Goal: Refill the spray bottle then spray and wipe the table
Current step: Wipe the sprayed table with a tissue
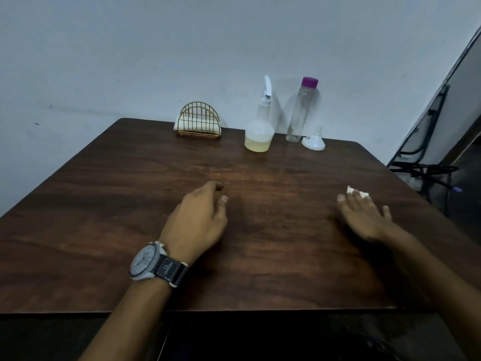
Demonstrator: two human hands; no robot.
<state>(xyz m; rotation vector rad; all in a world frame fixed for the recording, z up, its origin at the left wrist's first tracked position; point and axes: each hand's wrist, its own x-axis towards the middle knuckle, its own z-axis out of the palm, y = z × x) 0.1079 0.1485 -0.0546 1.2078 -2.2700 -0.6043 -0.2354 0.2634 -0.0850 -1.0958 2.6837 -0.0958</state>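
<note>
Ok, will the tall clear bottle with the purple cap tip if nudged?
Probably. The tall purple-capped clear bottle is narrow and looks nearly empty, so likely light and easily toppled. Its smooth wall may be slippery; the white funnel sits close beside it.

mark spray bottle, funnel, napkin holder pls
spray bottle [259, 131]: head view, on the clear lower body above the yellowish liquid.
funnel [313, 144]: head view, on the wide white cone.
napkin holder [199, 119]: head view, on the gold wire front.
</note>
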